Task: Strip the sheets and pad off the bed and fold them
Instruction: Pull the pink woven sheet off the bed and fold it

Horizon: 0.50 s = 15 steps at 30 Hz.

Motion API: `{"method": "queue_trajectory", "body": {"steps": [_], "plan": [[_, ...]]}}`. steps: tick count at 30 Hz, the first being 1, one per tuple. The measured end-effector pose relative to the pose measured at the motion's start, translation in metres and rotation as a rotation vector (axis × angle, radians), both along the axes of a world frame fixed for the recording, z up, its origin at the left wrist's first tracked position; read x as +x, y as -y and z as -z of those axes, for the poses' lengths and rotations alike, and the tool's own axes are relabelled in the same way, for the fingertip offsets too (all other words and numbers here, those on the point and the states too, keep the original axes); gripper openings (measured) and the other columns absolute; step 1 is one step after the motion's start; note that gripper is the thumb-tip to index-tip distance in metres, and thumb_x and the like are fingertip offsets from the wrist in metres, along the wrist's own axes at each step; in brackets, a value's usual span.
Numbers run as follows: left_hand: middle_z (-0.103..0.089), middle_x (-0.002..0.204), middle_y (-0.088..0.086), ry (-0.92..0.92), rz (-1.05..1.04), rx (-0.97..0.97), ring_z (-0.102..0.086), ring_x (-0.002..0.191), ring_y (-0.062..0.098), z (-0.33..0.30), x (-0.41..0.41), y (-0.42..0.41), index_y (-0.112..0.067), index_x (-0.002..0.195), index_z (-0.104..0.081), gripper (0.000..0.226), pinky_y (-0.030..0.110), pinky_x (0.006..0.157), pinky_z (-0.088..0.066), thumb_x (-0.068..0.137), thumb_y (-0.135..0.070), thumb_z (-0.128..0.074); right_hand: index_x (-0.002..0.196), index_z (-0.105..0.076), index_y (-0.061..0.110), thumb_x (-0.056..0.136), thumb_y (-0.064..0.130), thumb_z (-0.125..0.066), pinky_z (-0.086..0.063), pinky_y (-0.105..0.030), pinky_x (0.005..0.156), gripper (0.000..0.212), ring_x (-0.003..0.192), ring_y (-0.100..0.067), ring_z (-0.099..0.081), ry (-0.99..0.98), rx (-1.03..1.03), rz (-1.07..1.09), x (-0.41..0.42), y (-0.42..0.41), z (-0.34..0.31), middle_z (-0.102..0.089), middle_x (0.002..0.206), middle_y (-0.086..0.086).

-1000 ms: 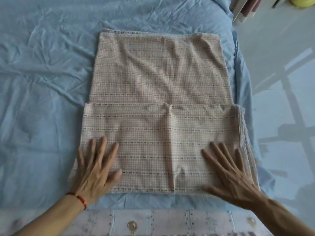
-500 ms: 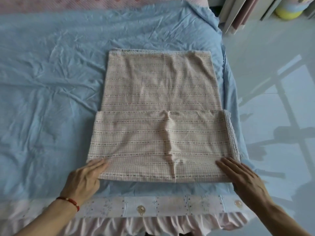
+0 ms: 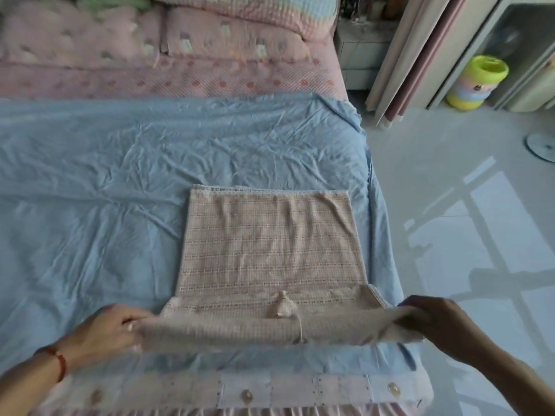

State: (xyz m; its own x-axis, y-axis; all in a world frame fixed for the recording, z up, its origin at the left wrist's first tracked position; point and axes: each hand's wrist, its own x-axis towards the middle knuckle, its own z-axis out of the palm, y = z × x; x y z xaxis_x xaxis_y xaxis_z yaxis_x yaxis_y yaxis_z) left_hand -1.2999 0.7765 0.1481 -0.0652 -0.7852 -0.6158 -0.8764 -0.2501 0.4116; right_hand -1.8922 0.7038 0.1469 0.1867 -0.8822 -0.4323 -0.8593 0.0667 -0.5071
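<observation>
- Half a second ago my two hands lay at the near corners of the folded checked sheet [image 3: 267,250] with its near edge flat on the bed; now both hands have lifted that near edge off the bed, and my view has tipped up to take in the head of the bed.
- Two hands are in view. My left hand [image 3: 105,331] pinches the left near corner of the checked sheet, thumb on top and fingers curled round the cloth.
- My right hand [image 3: 435,322] grips the right near corner, fingers curled over the bunched edge.
- One checked sheet: it lies on the right half of the blue sheet [image 3: 105,205], near the foot of the bed, its far part flat and its near fold raised between my hands.
- Its long axis runs away from me toward the pillows; the lifted edge runs crosswise, left to right, with one small pucker at its middle.
- One blue sheet, wrinkled, covers the bed under it.
- Two pink pillows [image 3: 234,37] sit side by side at the head.
- One red bracelet [image 3: 60,363] circles my left wrist.
- One yellow tub [image 3: 477,82] stands on the floor by the curtain [image 3: 420,49].
</observation>
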Motion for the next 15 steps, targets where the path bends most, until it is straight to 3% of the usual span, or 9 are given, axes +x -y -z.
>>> {"method": "queue_trajectory", "body": {"steps": [2,4,7,9,10,13,15], "plan": [[-0.074,0.090,-0.007,-0.126,-0.347,-0.192,-0.063,0.072,-0.015,-0.001,0.009,0.041,-0.025,0.092,-0.072,0.032,0.003,0.070,-0.046,0.082,0.006,-0.076,0.079,-0.069,0.038,0.084,0.043,-0.074,-0.050,-0.029,0.062,0.008,0.067,-0.006,-0.066,0.066,-0.194,0.184,0.015,0.045,-0.005,-0.070,0.068,0.011],[-0.072,0.085,-0.004,-0.228,-0.572,-0.360,-0.062,0.064,-0.011,0.008,0.007,0.092,-0.012,0.099,-0.070,0.026,0.004,0.066,-0.046,0.084,0.010,-0.071,0.086,-0.072,0.030,0.082,0.043,-0.079,-0.049,-0.035,0.066,0.016,0.074,-0.014,-0.066,0.145,-0.274,0.363,0.033,0.093,0.002,-0.071,0.075,0.007],[-0.073,0.099,0.004,-0.378,-0.790,-0.467,-0.068,0.081,0.007,0.034,0.003,0.172,-0.015,0.103,-0.072,0.015,0.026,0.086,-0.055,0.092,-0.005,-0.069,0.100,-0.073,0.022,0.081,0.050,-0.079,-0.057,-0.042,0.075,0.034,0.084,-0.020,-0.068,0.244,-0.310,0.558,0.058,0.167,0.029,-0.073,0.088,0.000],[-0.072,0.109,0.010,-0.400,-0.889,-0.482,-0.067,0.085,0.017,0.059,0.001,0.218,-0.018,0.094,-0.071,0.005,0.035,0.085,-0.055,0.094,-0.014,-0.069,0.097,-0.071,0.019,0.080,0.058,-0.076,-0.058,-0.045,0.075,0.043,0.084,-0.026,-0.068,0.248,-0.325,0.620,0.072,0.210,0.053,-0.072,0.086,-0.002],[-0.072,0.108,0.012,-0.380,-0.928,-0.487,-0.067,0.084,0.020,0.070,-0.001,0.237,-0.017,0.091,-0.070,0.004,0.036,0.083,-0.056,0.094,-0.019,-0.069,0.093,-0.070,0.016,0.080,0.059,-0.074,-0.057,-0.045,0.074,0.045,0.083,-0.029,-0.067,0.234,-0.324,0.639,0.077,0.228,0.065,-0.071,0.083,-0.005],[-0.072,0.099,0.012,-0.144,-0.935,-0.481,-0.068,0.091,0.030,0.113,-0.002,0.297,-0.010,0.091,-0.068,0.029,0.044,0.089,-0.056,0.088,-0.039,-0.065,0.085,-0.068,0.011,0.081,0.053,-0.068,-0.054,-0.045,0.069,0.042,0.079,-0.035,-0.064,0.203,-0.308,0.677,0.088,0.276,0.108,-0.067,0.078,-0.010],[-0.070,0.106,0.016,-0.004,-0.947,-0.453,-0.064,0.099,0.036,0.144,-0.001,0.327,-0.007,0.095,-0.066,0.033,0.045,0.092,-0.053,0.092,-0.039,-0.058,0.084,-0.068,0.011,0.083,0.049,-0.068,-0.050,-0.042,0.070,0.039,0.082,-0.037,-0.063,0.197,-0.305,0.709,0.091,0.302,0.142,-0.066,0.078,-0.012]]}}
